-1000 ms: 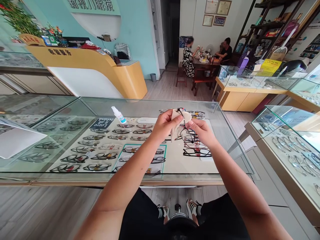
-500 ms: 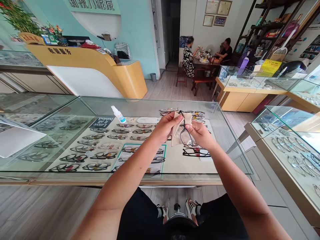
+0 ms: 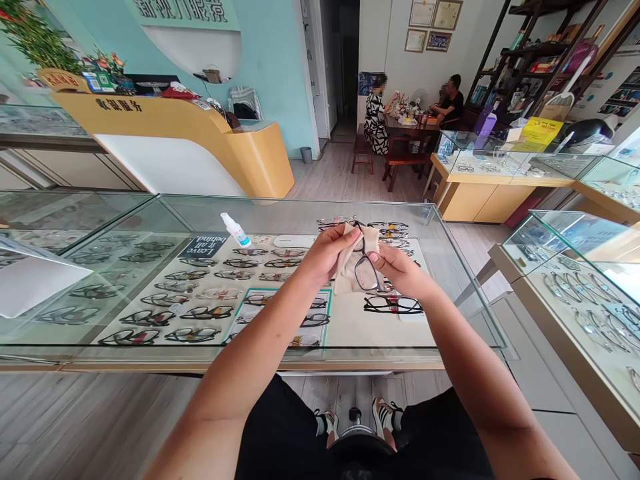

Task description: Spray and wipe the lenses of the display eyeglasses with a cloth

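Observation:
Above the glass counter, both my hands are closed on one pair of dark-framed glasses [image 3: 367, 275] and a beige cleaning cloth [image 3: 345, 279]. My left hand [image 3: 327, 252] pinches the cloth around the upper part of the frame, thumb on top; the cloth hides what lies under its fingers. With thumb and fingers, my right hand [image 3: 397, 268] grips the frame near its middle, beside the lower lens, which hangs uncovered in front of the cloth. A white spray bottle [image 3: 236, 231] with a blue label stands on the counter, left of my hands.
Rows of glasses [image 3: 207, 311] lie inside the glass display case [image 3: 295, 357] beneath my hands. A white panel [image 3: 40, 275] juts in at the left. Another display case [image 3: 575, 293] stands to the right. Two people sit at a wooden table [image 3: 405, 127] at the back.
The glasses and cloth have shifted slightly left and turned a little in my hands. More of the lower lens shows. The spray bottle stays in place.

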The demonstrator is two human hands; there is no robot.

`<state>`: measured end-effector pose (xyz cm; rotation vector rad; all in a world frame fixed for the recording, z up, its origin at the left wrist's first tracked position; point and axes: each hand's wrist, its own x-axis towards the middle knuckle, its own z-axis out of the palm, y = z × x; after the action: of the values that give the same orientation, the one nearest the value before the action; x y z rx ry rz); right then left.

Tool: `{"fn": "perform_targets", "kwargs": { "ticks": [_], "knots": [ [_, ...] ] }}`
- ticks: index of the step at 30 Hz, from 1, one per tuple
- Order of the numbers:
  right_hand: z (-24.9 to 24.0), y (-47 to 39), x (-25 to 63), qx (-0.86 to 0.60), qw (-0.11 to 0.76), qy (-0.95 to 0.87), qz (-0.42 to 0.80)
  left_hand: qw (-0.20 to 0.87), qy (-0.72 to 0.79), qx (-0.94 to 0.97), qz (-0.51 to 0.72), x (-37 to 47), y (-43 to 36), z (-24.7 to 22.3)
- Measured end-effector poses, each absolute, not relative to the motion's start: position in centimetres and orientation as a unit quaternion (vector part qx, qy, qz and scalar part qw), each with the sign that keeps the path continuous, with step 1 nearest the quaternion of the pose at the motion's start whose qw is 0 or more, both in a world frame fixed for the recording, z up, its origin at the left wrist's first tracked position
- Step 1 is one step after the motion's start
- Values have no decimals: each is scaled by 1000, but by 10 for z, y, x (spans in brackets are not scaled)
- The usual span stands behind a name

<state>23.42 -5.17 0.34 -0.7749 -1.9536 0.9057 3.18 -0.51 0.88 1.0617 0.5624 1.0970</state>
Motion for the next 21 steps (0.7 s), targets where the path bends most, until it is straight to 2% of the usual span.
{"fn": "perform_targets", "kwargs": {
  "ticks": [5, 10, 12, 16, 21],
  "knots": [
    [3, -49, 240, -286, 395, -797, 357, 595, 280, 522, 543, 24, -1, 12],
    [3, -50, 242, -378, 568, -684, 257, 494, 313, 575, 573, 16, 3, 10],
    [4, -51, 240, -365, 589, -678, 243, 474, 329, 592, 563, 16, 1, 9],
    [3, -51, 234, -358, 548, -706, 271, 454, 342, 618, 543, 20, -5, 10],
    [3, -50, 230, -351, 492, -680, 416, 476, 330, 624, 524, 25, -10, 9]
  ]
}}
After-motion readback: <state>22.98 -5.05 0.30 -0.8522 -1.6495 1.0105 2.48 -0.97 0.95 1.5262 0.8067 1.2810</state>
